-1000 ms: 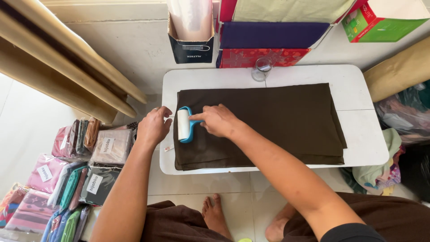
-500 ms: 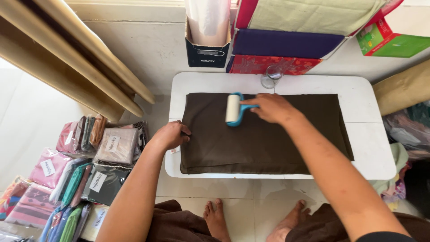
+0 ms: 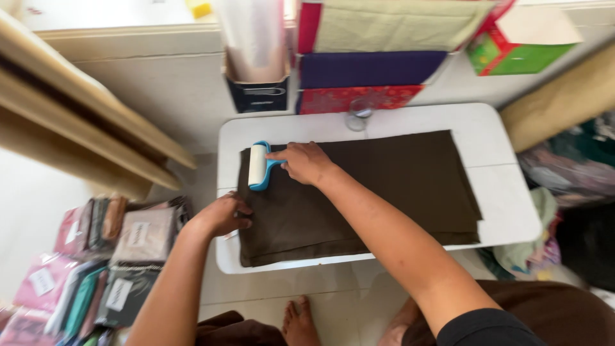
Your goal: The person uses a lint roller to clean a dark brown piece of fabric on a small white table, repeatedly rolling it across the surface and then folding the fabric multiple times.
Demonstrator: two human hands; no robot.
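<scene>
A folded dark brown cloth (image 3: 384, 186) lies flat on a low white table (image 3: 506, 198). My right hand (image 3: 307, 163) grips the blue handle of a lint roller (image 3: 257, 165), whose white roll rests on the cloth's far left corner. My left hand (image 3: 221, 214) presses down on the cloth's left edge, fingers curled over it, nearer to me than the roller.
Stacks of packed cloths in clear bags (image 3: 96, 256) lie on the floor at the left. A dark box (image 3: 256, 90), a small glass (image 3: 360, 115) and stacked coloured boxes (image 3: 371, 67) stand behind the table. My bare feet (image 3: 301, 323) are under its near edge. Loose fabric (image 3: 538, 237) is piled right.
My right hand has run the roller back and forth, ending at the cloth's far left corner. My left hand has stayed on the left edge. The camera has shifted.
</scene>
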